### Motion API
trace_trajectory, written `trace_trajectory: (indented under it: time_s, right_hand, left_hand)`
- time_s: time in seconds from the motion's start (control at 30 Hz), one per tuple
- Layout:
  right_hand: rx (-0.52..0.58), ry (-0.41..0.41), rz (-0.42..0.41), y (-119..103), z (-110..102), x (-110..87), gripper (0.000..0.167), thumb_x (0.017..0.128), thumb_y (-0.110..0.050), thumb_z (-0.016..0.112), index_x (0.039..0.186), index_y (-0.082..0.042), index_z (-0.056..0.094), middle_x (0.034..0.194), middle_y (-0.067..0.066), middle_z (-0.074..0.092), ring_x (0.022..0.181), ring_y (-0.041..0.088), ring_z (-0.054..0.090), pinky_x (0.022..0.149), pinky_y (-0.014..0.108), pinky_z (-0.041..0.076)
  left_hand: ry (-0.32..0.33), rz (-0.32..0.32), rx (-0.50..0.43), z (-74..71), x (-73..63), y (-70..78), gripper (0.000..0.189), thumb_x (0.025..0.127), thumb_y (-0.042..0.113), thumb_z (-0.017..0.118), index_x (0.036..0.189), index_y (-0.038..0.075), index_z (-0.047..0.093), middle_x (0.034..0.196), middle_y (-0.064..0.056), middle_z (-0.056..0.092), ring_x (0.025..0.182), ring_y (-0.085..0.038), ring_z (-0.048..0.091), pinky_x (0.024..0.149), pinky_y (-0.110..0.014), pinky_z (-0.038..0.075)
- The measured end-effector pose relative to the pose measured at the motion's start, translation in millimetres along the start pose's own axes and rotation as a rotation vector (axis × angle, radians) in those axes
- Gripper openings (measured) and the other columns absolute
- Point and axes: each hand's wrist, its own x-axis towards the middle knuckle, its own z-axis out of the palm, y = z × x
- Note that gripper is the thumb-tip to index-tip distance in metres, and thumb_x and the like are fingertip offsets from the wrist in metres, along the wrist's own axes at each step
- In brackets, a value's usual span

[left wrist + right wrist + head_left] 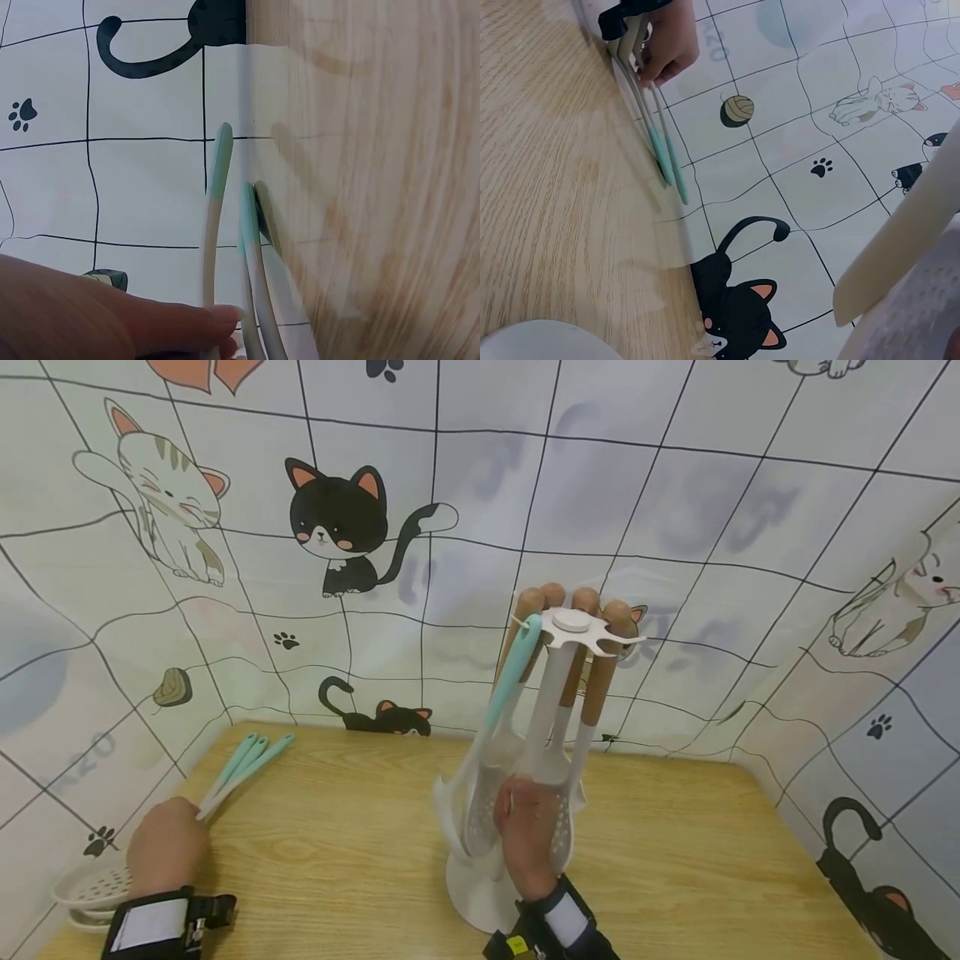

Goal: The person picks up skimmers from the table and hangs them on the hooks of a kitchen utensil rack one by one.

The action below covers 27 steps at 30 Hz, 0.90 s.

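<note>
Ideally, the left hand [167, 845] lifts its pinched utensil [211, 255] clear of its neighbours [262, 300] at the table's [337, 860] left edge, the right hand [529, 837] seemingly gripping the rack [468, 893].

Four mint handles [513, 670], four brown handles [600, 685], one stand [549, 702]

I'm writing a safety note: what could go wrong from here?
The left hand pinches one teal-handled utensil close beside two others, so it might drag them along. The right hand grips the stand amid hanging utensils; a jolt could unhook one or perhaps tip the stand.
</note>
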Motion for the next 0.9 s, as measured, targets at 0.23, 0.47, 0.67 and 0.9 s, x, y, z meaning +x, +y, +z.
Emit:
trace_trajectory:
  time_s: [0.23,0.47,0.67,0.9]
  right_hand:
    - [-0.072,0.025,-0.019,2,2,-2.0,0.057,0.11,-0.031,0.039,0.063,-0.001,0.044,0.053,0.012,0.036,0.049,0.002,0.036,0.042,0.024,0.031]
    - [-0.073,0.015,-0.032,3,1,-0.6,0.057,0.111,-0.033,0.037,0.064,-0.001,0.044,0.053,0.012,0.036,0.049,0.0,0.036,0.04,0.025,0.03]
    - [-0.117,0.026,-0.02,2,1,-1.5,0.054,0.111,-0.024,0.038,0.063,-0.001,0.046,0.053,0.014,0.039,0.05,-0.001,0.037,0.042,0.023,0.032]
    - [-0.104,0.026,-0.012,2,1,-2.1,0.051,0.111,-0.016,0.037,0.063,0.0,0.046,0.052,0.015,0.038,0.048,-0.001,0.036,0.041,0.022,0.032]
  left_hand:
    - [0.093,0.029,-0.012,-2.4,-5.0,9.7,0.021,0.085,-0.006,0.058,0.101,-0.018,0.066,0.08,-0.037,0.06,0.068,-0.051,0.059,0.05,-0.053,0.046]
    - [0.16,0.061,-0.045,-4.1,-6.0,22.3,0.018,0.088,-0.004,0.058,0.099,-0.019,0.061,0.08,-0.034,0.061,0.065,-0.044,0.06,0.053,-0.052,0.045]
    - [0.186,0.126,-0.074,-8.6,-10.0,39.9,0.019,0.092,-0.001,0.057,0.101,-0.017,0.059,0.085,-0.033,0.062,0.069,-0.042,0.061,0.057,-0.051,0.047]
    - [0.192,0.225,-0.1,-17.1,-18.4,62.5,0.023,0.094,-0.002,0.055,0.111,-0.018,0.059,0.089,-0.034,0.062,0.066,-0.036,0.058,0.053,-0.044,0.044]
